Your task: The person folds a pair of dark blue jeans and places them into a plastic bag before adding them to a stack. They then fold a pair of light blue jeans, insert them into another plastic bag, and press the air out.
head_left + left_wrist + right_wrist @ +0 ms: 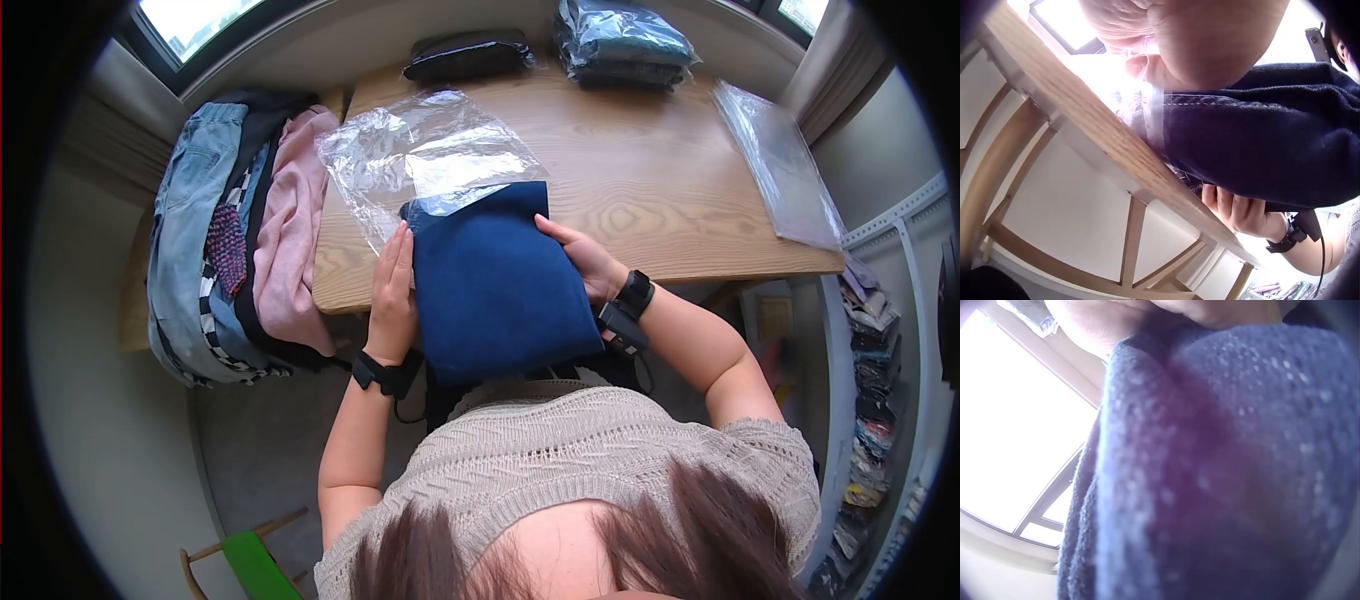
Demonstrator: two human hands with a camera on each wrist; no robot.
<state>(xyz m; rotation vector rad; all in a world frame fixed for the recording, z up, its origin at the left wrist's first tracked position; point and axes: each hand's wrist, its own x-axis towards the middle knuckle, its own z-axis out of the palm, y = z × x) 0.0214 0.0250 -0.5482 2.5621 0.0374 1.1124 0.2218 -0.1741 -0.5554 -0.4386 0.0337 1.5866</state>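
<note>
A folded dark-blue denim garment (500, 290) extends from over the table's front edge back toward the person's body. Its far end lies at the mouth of a clear plastic bag (480, 150), which overlaps a corner of it. My left hand (392, 300) lies along the garment's left edge, fingers fairly straight, fingertips by the bag's mouth. On the right side my right hand (592, 262) grips the garment, thumb on top. Its curled fingers (1241, 209) show beneath the denim in the left wrist view. Close-up blue cloth (1222, 456) fills most of the right wrist view.
The wooden table (640, 190) bears a dark packed bundle (470, 55), bagged clothes (625, 45) at the back and flat clear bags (780, 165) at right. Jeans and other clothes (240, 230) are piled at left. A shelf (870, 400) of packed items stands right.
</note>
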